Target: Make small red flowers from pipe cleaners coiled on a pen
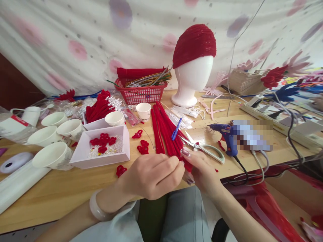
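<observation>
Clearly, from the head camera we have both hands pinched together at the near edge of the table (58, 191), working one red pipe cleaner (187, 165) between them. Our left hand (153, 174) is curled into a loose fist with fingertips closed on the fuzzy stem, and our right hand (199, 168) is closed on it too, thumb and forefinger pressed against it from the other side. The grip point itself is hidden between the fingers, so we cannot tell how the stem is bent there.

To do this well, we judge that the fingertips should stay close together on the wire, so the bend forms tight and where we want it, and that the turn should be slow enough to keep the pile from flattening.

The pipe cleaner is deep red, thin and velvety; only a short part shows by the right fingers, at the near end of the bundle of red stems (164, 129) lying on the table. Finished red curls (143, 147) lie just beyond the left hand, more of them in the white tray (101, 161). Scissors (205, 148) and a blue glue gun (227, 134) lie near the right hand, and a foam head with a red cap (193, 64) stands behind.
</observation>
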### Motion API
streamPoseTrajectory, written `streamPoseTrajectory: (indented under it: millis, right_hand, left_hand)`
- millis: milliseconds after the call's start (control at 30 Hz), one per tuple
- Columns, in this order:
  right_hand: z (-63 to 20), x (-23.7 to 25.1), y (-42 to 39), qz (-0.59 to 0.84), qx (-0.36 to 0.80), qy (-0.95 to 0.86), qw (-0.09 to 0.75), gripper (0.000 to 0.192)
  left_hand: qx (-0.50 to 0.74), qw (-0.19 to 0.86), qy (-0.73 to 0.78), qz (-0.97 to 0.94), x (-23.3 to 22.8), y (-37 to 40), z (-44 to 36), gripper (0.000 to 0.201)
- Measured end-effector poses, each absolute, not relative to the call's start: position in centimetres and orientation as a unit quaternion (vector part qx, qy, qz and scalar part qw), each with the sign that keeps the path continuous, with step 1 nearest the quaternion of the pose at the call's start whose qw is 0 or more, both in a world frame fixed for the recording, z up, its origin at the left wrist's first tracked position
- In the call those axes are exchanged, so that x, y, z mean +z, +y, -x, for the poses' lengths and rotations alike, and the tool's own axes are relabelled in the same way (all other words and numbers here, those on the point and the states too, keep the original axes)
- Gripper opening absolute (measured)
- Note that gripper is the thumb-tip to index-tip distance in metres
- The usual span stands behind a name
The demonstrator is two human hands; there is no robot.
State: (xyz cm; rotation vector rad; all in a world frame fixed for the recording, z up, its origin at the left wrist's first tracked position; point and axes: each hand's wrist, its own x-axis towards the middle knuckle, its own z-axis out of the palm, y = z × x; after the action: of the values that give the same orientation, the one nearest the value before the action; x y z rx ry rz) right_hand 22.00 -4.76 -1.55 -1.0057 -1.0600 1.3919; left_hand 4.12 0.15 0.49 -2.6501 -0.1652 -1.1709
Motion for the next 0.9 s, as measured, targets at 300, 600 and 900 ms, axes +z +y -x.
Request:
streamPoseTrajectory:
  millis: [300,600,900]
  right_hand:
    - [-21.3,-1.4,-5.6,0.403,0.615,-0.428,0.525,0.053]
    - [-21.2,-0.6,-5.9,0.46,0.396,-0.553,0.571,0.05]
    - [-22.1,-0.6,-5.5,0.35,0.657,-0.479,0.465,0.048]
  left_hand:
    - [-0.451,0.187,-0.047,0.871,1.1,-0.4,-4.4,0.022]
    - [-0.477,0.152,-0.112,0.859,0.1,-0.7,-4.6,0.018]
    - [-0.484,0.147,-0.026,0.863,1.1,-0.2,-4.2,0.015]
